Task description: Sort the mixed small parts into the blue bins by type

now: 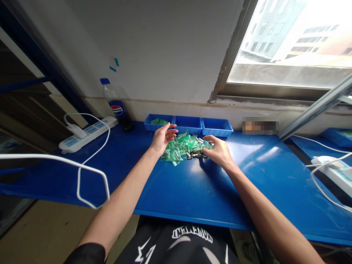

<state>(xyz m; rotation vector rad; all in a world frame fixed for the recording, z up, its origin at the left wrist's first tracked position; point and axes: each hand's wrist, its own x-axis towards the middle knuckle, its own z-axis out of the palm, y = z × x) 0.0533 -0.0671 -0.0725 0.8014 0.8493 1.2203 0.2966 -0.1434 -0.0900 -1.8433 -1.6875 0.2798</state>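
Observation:
A heap of small green see-through bags (180, 146) lies on the blue table, with small dark and silvery metal pieces (196, 154) among and beneath them. My left hand (162, 140) is over the heap's left edge, fingers spread and curved, holding nothing visible. At the right edge, my right hand (219, 150) reaches in with thumb and forefinger apart; its fingertips are close to the bags, and I cannot tell whether they touch. Behind the heap stand three joined blue bins: the left bin (148, 126) has green bags inside, beside the middle bin (188, 130) and the right bin (217, 131).
A cola bottle (117, 108) and a white power strip (88, 134) stand at the back left. A white cable (101, 172) loops near my left forearm. Another power strip (335, 167) is at the far right, near a slanted metal bar (316, 104). The wall closes the back.

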